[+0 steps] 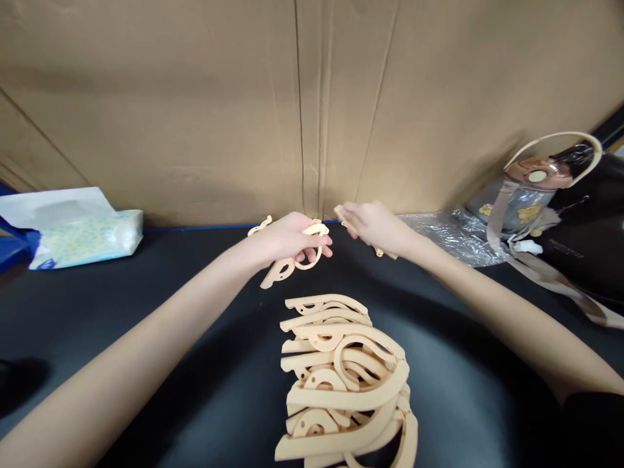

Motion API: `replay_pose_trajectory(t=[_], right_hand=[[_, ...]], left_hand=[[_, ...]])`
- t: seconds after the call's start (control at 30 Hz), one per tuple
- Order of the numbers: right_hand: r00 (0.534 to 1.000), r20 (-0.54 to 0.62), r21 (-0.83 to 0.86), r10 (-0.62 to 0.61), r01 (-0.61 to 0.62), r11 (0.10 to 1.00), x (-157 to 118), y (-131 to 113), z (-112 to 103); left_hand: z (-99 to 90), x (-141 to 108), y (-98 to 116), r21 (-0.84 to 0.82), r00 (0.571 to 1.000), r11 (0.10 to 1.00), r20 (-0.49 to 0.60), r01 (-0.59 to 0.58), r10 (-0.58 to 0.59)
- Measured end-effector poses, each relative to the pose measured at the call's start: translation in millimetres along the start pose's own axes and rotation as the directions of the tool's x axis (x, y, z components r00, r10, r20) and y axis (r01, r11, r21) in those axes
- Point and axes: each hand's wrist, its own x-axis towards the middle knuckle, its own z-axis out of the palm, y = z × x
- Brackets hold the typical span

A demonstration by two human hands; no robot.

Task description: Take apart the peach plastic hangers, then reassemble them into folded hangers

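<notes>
- L grip (294,238): fingers curled, pinching a beige looped pc (316,230) b/w thumb & fingers; its ring hangs by the fingertips, over the far part of the worktop.
- R grip (374,225): fingers closed on a beige strip (341,213), one end poking out past the thumb side, toward L grip; hand a bit blurred, so exact finger placement can't be told.
- Hands apart, gap b/w them, both nr the back edge.
- Just below L grip: beige pc w/ a hole (277,273), slanting down-left; can't tell if it's joined to the looped pc.
- Beyond L wrist: small beige pc (260,225), partly hidden by the hand.
- Under R grip: another beige bit (379,252), mostly covered.
- Nearer the wearer, ctr: pile of beige curved pcs (348,395), overlapping in a row, arched ends to R, some w/ round holes; runs off btm of view.
- All on black worktop (229,377), blue strip (219,227) along its back edge.
- Far L: soft pack w/ white sheet on top (90,237).
- R of R grip: crinkled clear plastic (441,237), then bottle (524,201) w/ looped handle & grey strap (498,218), next to a black bag (585,240).
- Behind: upright cardboard (195,110), w/ vertical creases.
</notes>
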Motion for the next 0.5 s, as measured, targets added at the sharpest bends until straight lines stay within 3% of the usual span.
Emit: replay_pose_trajectory(t=[0.2, 0.37, 0.5], right_hand=[[0.977, 0.011, 0.003, 0.211, -0.211, 0.977, 8, 13, 22], [0.986, 0.000, 0.090, 0.168, -0.167, 0.982, 4, -1, 48], [0.993, -0.030, 0.264, 0.113, -0.102, 0.959, 3, -8, 40]], left_hand=[[8.5, -3, 5, 0.039, 0.986, 0.992, -0.115, -0.119, 0.123], [0.2, -1, 4, 0.025, 0.939, 0.958, -0.192, -0.286, 0.285], [-1.2, 0, 2, -0.034, 0.911, 0.922, -0.174, -0.385, 0.374]])
